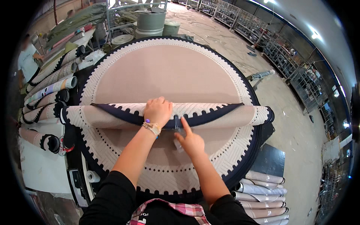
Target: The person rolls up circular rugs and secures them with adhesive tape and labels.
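Note:
A rug rolled into a tube [210, 117] lies across a stack of round rugs, its dark scalloped edge facing me. My left hand [158, 111] presses over the top of the roll left of its middle, fingers closed on it. A strip of clear tape [177, 123] runs down over the dark edge. My right hand [193, 143] is just right of the tape, index finger stretched out against the roll. The tape's loose, blurred lower end appears caught by the thumb. Under the roll, the top round rug [168, 69] has a beige centre and a pale patterned border.
Rolled rugs [50, 88] are piled at the left, and more rolls [262, 193] lie at the lower right. A small white roll [92, 176] stands near a dark case. Grey drums [150, 22] stand behind the stack. A person [28, 60] is at the far left. Wire cages [277, 56] line the right.

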`<state>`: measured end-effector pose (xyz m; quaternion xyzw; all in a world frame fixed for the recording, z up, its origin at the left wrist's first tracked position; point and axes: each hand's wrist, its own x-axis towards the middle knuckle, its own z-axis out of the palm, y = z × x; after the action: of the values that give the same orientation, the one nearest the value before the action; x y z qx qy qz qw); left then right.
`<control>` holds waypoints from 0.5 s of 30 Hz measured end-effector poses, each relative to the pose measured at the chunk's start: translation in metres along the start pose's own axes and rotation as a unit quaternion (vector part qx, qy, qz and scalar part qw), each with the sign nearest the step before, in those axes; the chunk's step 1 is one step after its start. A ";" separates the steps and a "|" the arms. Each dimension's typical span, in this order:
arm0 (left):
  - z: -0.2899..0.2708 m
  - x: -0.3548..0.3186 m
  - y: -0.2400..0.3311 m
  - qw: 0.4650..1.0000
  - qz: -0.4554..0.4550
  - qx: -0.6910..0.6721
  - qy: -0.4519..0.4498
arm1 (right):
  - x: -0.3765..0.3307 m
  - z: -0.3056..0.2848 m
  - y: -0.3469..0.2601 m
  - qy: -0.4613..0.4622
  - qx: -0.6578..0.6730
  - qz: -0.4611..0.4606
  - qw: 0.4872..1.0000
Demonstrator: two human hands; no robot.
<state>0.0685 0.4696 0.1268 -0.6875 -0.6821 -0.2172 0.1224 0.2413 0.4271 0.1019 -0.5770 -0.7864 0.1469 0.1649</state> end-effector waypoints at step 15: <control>0.036 0.069 -0.041 0.997 0.048 -0.059 0.002 | 0.096 0.075 0.008 -0.190 0.764 0.237 0.569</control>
<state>0.0306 0.5491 0.1224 -0.7251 -0.6338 -0.2523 0.0938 0.1895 0.5181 0.0393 -0.3608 -0.2292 0.8331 0.3510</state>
